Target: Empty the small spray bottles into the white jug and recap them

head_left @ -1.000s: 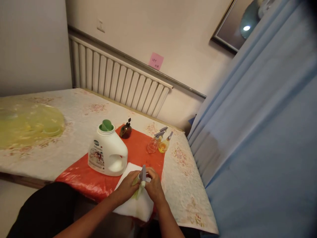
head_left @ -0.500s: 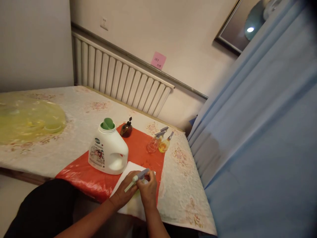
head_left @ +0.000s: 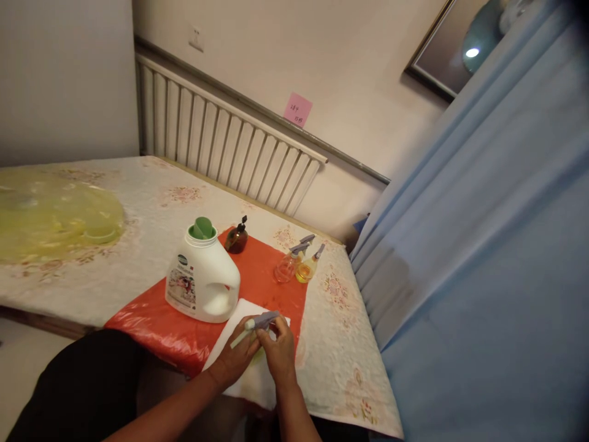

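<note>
Both my hands meet over a white cloth at the table's near edge. My right hand pinches a grey spray-pump head with its pale green dip tube slanting down to the left. My left hand is curled beneath it around something yellowish that is mostly hidden. A white detergent jug with a green cap stands just left of the cloth on a red plastic sheet.
A brown pump bottle and two small spray bottles, one pinkish and one yellow, stand further back on the red sheet. A yellow plastic bag lies at far left. Blue curtain hangs at right; a radiator lines the wall.
The spray head has been tipped from upright to slanting, its dip tube now showing out to the left. My hands shifted slightly toward me.
</note>
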`<state>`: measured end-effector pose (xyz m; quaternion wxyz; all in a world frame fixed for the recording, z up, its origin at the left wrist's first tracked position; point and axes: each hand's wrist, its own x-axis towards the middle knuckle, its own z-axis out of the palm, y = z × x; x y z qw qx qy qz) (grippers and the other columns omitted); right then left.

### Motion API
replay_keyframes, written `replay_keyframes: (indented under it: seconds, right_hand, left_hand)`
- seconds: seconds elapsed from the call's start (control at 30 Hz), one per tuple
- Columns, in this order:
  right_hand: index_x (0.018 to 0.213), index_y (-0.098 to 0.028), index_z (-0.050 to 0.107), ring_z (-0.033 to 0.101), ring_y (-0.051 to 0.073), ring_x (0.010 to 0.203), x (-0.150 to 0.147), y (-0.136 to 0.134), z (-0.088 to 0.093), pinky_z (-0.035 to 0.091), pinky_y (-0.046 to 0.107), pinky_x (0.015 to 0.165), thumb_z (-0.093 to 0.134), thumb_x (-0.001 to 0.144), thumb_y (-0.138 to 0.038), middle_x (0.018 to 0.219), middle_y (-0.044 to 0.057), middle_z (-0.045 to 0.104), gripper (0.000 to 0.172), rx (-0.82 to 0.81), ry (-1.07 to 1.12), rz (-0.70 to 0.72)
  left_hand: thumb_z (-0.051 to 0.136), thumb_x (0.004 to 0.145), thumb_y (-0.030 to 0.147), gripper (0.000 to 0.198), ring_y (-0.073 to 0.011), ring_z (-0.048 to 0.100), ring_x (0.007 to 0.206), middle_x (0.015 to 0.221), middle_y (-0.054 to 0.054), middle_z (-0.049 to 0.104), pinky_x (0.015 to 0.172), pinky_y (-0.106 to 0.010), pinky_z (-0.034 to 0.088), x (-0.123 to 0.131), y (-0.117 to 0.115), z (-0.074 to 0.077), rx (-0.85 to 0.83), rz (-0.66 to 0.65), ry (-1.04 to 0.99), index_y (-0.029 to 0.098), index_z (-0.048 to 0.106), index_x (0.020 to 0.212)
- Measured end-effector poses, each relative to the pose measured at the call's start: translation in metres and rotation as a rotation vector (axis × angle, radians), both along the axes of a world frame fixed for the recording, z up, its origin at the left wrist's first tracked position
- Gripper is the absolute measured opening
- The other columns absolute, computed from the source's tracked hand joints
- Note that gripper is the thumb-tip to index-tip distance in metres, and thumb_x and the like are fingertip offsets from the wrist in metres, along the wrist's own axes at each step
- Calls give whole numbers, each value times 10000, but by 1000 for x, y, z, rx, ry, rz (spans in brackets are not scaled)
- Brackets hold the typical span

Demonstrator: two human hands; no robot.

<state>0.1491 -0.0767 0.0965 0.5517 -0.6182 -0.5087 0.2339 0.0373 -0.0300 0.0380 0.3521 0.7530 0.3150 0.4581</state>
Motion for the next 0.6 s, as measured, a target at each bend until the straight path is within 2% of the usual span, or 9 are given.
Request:
replay_keyframes:
  seconds: [0.17,0.27,0.33,0.47,0.53,0.6]
  right_hand:
    - [851,-185,624,608,181,760,-15,5,-18,497,283,739,699,640,-205,793,-7,646,225,39,140,-221]
    - [821,-181,620,602,176,724,-16,6,-20,501,275,705,722,623,-222,763,-12,640,226,48,104,-268]
    - [885,-181,650,621,190,788,-10,5,-16,507,290,749,708,634,-194,836,12,671,257,42,65,-209]
    - [1116,-214,668,619,222,1005,8,2,1,494,331,870,637,692,-137,1089,55,678,432,20,-12,37]
    - [1055,-220,702,622,216,962,15,1,9,494,327,855,613,715,-138,1021,41,685,361,14,-68,124]
    - [946,-211,720,620,200,871,17,1,15,493,309,809,615,713,-144,905,18,679,265,2,-107,147]
  left_hand:
    - [467,825,283,199,-264,649,886,908,-99,677,819,-463,556,5,5,-5,-19,21,53,191,608,931]
    - [475,821,285,160,-257,639,867,887,-95,663,807,-449,556,4,7,-3,-16,5,63,192,593,878]
    - [483,840,287,158,-255,640,916,930,-97,668,845,-437,547,3,8,1,-12,-19,67,196,595,904]
    - [473,895,302,269,-265,589,1122,1152,-114,639,977,-456,484,2,8,5,-4,-46,68,204,550,1134]
    - [475,898,296,286,-271,583,1128,1158,-115,634,983,-470,476,2,7,4,1,-45,72,204,533,1163]
    - [483,888,277,261,-277,589,1102,1122,-116,640,968,-477,482,3,5,3,1,-42,75,197,545,1129]
